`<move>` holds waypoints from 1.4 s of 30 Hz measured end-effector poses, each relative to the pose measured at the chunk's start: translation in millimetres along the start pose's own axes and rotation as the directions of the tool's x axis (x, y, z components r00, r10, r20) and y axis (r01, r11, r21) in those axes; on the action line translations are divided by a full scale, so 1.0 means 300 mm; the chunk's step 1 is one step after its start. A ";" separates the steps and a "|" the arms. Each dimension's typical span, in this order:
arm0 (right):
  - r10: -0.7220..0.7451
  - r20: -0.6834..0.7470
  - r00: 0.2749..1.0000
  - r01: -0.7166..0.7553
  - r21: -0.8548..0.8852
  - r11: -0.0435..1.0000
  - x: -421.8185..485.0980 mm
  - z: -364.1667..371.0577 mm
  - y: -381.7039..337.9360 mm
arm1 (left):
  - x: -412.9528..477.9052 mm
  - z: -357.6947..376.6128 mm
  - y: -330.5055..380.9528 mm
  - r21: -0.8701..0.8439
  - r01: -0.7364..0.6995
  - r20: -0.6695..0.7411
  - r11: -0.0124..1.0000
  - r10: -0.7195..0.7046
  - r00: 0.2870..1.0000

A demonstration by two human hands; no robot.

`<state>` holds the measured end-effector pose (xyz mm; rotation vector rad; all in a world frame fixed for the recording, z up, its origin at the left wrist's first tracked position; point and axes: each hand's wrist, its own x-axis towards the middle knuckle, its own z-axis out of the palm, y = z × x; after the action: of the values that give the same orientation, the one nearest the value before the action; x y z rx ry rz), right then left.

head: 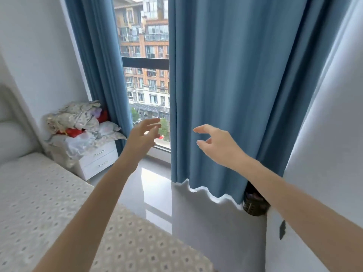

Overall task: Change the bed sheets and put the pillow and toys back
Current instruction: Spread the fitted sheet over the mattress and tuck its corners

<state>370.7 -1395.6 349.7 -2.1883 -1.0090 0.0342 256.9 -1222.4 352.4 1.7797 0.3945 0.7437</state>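
Two hands [142,135] [217,143], two curtains [98,55] [235,75], one nightstand [99,159]

Both arms outstretched, left hand [144,132], right hand [215,143], fingers loose

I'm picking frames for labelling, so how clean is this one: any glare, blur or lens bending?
Head view: daylight through the window glares off the glossy floor. Head view: the left hand has motion-blurred fingers, while the right hand is sharper. Head view: the wide lens bows the curtain, and the mattress looks soft near the bottom.
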 end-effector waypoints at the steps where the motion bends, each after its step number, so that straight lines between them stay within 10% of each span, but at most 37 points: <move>1: -0.010 0.007 1.000 0.010 -0.006 1.000 0.074 -0.009 0.052 | 0.075 0.047 -0.024 0.000 -0.001 -0.007 1.000 0.001 1.000; 21: -0.295 0.253 0.921 0.264 0.151 0.953 1.442 0.040 0.611 | 1.238 0.426 -0.398 0.100 0.170 -0.387 0.980 -0.119 0.914; 42: -0.764 0.518 0.386 0.659 0.425 0.621 2.393 0.778 0.336 | 1.631 0.028 -0.780 0.015 0.535 -0.919 0.845 -0.199 0.340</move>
<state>864.3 -817.9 298.5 -1.3876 -2.2369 0.5075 650.3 -857.6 272.8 1.2917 1.7125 1.3125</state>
